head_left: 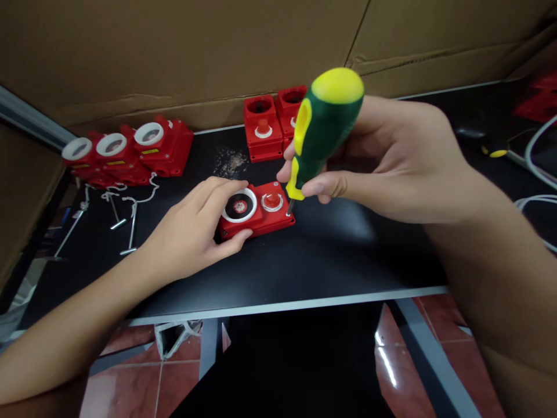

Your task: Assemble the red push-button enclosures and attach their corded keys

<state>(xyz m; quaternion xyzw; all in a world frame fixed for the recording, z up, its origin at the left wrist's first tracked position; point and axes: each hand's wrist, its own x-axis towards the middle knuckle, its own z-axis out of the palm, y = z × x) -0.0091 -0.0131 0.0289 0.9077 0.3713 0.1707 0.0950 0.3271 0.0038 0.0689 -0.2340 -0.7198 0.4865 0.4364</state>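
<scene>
A red device housing (pixel 256 223) with a white-ringed dark round opening and a red knob lies flat on the black table. My left hand (pixel 200 223) grips its left end, thumb on the near side and fingers over the far side. In my right hand (pixel 383 157) is a green and yellow screwdriver (pixel 324 128), held almost upright and tilted. Its tip meets a screw at the housing's near right corner. The fingers behind the handle are partly hidden.
Several red units with white rings (pixel 150 134) stand at the back left, with metal T-shaped pieces (pixel 134 226) on white cords. Two red housings (pixel 263 130) stand by the cardboard wall (pixel 195 52). Brown debris (pixel 231 162) lies nearby. White cables (pixel 537 157) are at right.
</scene>
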